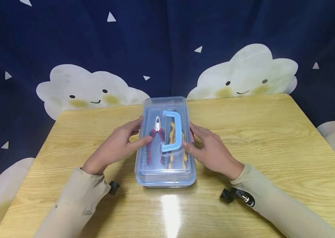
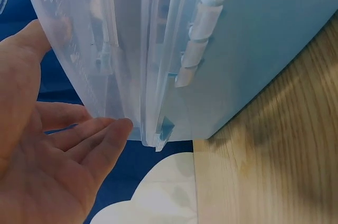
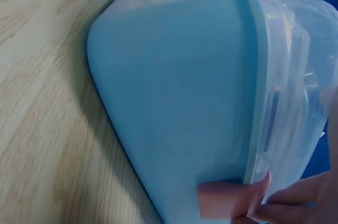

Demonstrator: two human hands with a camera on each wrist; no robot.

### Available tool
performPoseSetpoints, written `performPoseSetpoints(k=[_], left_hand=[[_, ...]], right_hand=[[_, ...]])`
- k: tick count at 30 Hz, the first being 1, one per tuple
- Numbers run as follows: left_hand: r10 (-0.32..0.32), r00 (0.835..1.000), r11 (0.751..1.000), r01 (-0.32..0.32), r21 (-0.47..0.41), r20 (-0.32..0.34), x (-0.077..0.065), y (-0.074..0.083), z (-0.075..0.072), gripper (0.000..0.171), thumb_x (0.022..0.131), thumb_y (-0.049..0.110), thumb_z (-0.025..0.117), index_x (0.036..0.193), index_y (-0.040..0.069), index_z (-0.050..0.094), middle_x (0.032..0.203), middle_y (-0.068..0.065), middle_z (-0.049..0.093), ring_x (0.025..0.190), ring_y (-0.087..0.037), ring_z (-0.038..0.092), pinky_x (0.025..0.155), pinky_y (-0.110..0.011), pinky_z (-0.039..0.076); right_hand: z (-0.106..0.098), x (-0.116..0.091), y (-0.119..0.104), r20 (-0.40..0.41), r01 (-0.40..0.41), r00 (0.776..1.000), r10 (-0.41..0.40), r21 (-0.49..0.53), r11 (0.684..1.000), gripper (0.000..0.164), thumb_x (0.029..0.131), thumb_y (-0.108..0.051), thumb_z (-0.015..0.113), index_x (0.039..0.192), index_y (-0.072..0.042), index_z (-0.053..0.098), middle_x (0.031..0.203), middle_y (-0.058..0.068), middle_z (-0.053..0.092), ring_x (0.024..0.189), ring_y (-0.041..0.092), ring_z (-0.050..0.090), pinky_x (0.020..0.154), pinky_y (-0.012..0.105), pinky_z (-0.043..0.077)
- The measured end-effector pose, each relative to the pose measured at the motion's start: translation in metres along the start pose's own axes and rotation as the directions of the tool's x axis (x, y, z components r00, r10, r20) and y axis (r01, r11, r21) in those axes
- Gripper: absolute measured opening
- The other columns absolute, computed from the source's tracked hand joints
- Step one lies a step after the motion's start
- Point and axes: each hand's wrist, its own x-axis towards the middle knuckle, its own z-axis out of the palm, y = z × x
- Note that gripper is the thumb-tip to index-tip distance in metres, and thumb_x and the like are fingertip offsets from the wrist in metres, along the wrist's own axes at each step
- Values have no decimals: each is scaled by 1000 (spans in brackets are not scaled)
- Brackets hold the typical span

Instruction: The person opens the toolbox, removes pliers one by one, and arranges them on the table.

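Note:
A light blue plastic storage box (image 1: 166, 181) with a clear lid and a blue handle (image 1: 178, 130) stands on the table. Through the lid show pliers (image 1: 157, 125) with red and black handles, and several yellow tool parts (image 1: 171, 132). My left hand (image 1: 123, 140) holds the lid's left edge, thumb on top and fingers along the side; in the left wrist view white hinge pieces (image 2: 198, 36) run along the seam there. My right hand (image 1: 210, 148) grips the right edge, thumb beside the handle, fingers at the pink latch (image 3: 224, 198).
The box stands near the back edge of the wooden table (image 1: 262, 138). Behind the table hangs a dark blue curtain (image 1: 161, 39) with white clouds and triangles. Each wrist carries a small black camera mount (image 1: 227, 195).

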Motion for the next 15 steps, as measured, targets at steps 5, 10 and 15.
performPoseSetpoints(k=[5,10,15], left_hand=[[-1,1000,999,2,46,-13,-4,-1,3,88,100,59,59,165,11,24,167,-10,38,144,-36,53,118,-52,46],[-4,996,990,16,142,-87,-11,7,7,86,103,58,54,162,2,28,166,-17,38,153,-36,41,124,-54,37],[32,978,977,13,215,-207,-26,17,13,87,101,57,57,157,-5,35,160,-26,44,148,-42,46,121,-58,39]], right_hand=[[1,2,1,-12,6,1000,-6,-13,1000,76,100,-49,64,160,-12,38,159,13,50,149,33,47,120,55,42],[-3,13,3,-62,-18,998,16,-40,999,69,103,-49,59,154,-5,47,151,16,59,136,35,60,110,56,51],[-16,44,5,-102,-48,994,42,-61,997,67,105,-50,51,153,-3,49,149,19,59,126,38,66,103,55,55]])
